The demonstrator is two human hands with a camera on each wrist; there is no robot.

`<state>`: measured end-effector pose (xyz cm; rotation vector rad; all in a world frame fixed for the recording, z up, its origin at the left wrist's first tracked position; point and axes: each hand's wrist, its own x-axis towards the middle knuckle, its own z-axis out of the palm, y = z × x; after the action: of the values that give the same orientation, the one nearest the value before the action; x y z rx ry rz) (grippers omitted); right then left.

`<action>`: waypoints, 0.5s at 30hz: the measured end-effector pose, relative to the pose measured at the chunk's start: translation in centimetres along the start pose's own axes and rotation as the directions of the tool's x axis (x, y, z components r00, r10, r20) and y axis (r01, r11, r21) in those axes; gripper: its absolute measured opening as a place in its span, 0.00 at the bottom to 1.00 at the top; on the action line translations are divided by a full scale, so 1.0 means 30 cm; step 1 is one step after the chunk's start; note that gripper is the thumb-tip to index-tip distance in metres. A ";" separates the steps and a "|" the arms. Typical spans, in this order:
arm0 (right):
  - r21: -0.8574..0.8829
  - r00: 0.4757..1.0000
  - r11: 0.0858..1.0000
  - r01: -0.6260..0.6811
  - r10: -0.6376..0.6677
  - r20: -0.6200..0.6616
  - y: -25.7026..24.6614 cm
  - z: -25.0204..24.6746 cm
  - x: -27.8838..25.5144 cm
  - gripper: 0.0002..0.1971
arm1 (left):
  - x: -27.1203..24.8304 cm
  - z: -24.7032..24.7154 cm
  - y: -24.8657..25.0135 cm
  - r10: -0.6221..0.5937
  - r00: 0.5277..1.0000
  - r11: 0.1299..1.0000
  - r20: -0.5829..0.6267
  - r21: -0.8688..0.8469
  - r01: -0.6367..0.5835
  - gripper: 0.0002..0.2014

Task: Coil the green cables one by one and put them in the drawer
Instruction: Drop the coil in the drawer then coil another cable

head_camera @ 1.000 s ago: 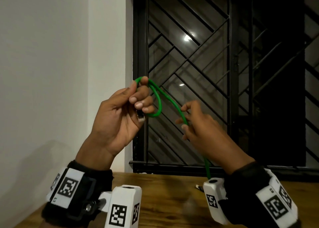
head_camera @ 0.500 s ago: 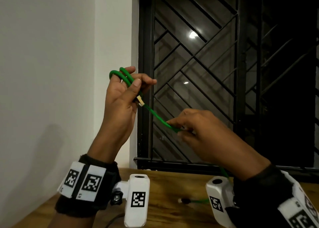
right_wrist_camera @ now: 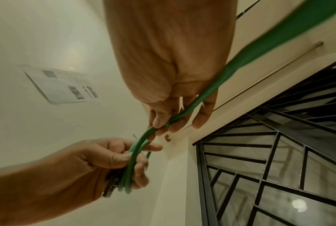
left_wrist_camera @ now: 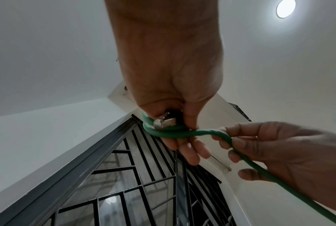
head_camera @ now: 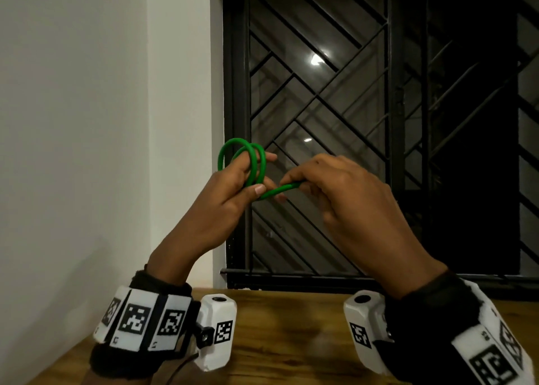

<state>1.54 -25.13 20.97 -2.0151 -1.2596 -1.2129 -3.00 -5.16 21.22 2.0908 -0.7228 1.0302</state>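
- Black wristbands (head_camera: 151,285) on both wrists, bare hands
- White blocks w/ black square code tags
- White camera pods (head_camera: 217,330), round dark lens hole on top

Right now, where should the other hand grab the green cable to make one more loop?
Likely the straight stretch of the green cable just right of the loops on the left hand, pinched from above as the right hand does; that stretch runs free, so it can swing round.
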 end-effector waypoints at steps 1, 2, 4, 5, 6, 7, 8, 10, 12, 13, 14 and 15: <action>0.006 1.000 1.000 -0.003 0.003 -0.008 0.006 0.004 0.000 0.19 | -0.002 -0.006 -0.002 -0.002 1.000 1.000 0.012 0.008 0.002 0.20; 0.025 1.000 1.000 -0.005 0.006 -0.017 0.012 0.008 0.001 0.19 | -0.004 -0.011 -0.003 -0.009 1.000 1.000 0.028 -0.006 0.009 0.20; 0.070 0.999 0.998 0.004 -0.002 -0.034 0.023 0.022 0.003 0.19 | -0.009 -0.018 -0.004 -0.020 0.997 1.000 0.071 -0.020 0.022 0.20; 0.095 0.999 0.995 0.013 -0.010 -0.041 0.027 0.029 0.005 0.19 | -0.011 -0.018 -0.003 -0.027 0.996 0.999 0.088 -0.014 0.029 0.20; 0.124 0.999 0.992 0.025 -0.019 -0.050 0.031 0.036 0.007 0.17 | -0.012 -0.020 -0.004 -0.034 0.994 0.999 0.099 -0.010 0.035 0.20; 0.156 0.998 0.987 0.037 -0.028 -0.062 0.035 0.041 0.009 0.15 | -0.012 -0.020 -0.002 -0.039 0.994 0.999 0.106 -0.008 0.040 0.20; 0.188 0.997 0.981 0.046 -0.033 -0.076 0.037 0.045 0.010 0.13 | -0.013 -0.019 0.001 -0.043 0.993 0.999 0.113 -0.007 0.044 0.19; 0.248 0.995 0.968 0.049 -0.026 -0.097 0.040 0.048 0.011 0.11 | -0.013 -0.018 0.008 -0.053 0.991 0.999 0.125 0.017 0.051 0.19; 0.303 0.996 0.952 0.034 -0.006 -0.094 0.042 0.048 0.010 0.10 | -0.013 -0.020 0.005 -0.054 0.992 0.994 0.117 0.101 0.042 0.19; 0.319 0.997 0.947 0.024 0.003 -0.083 0.042 0.047 0.010 0.10 | -0.013 -0.022 0.001 -0.048 0.994 0.987 0.098 0.155 0.032 0.19; 0.327 0.998 0.945 0.010 0.011 -0.062 0.041 0.045 0.009 0.10 | -0.012 -0.026 -0.005 -0.043 0.996 0.979 0.078 0.204 0.026 0.18; 0.332 0.999 0.943 -0.004 0.015 -0.030 0.041 0.043 0.008 0.11 | -0.013 -0.029 -0.011 -0.040 0.997 0.970 0.065 0.241 0.023 0.17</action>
<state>3.23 -24.63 20.61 -1.7473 -1.3359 -0.9489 -3.36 -4.22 21.20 2.3477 -0.6218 1.0763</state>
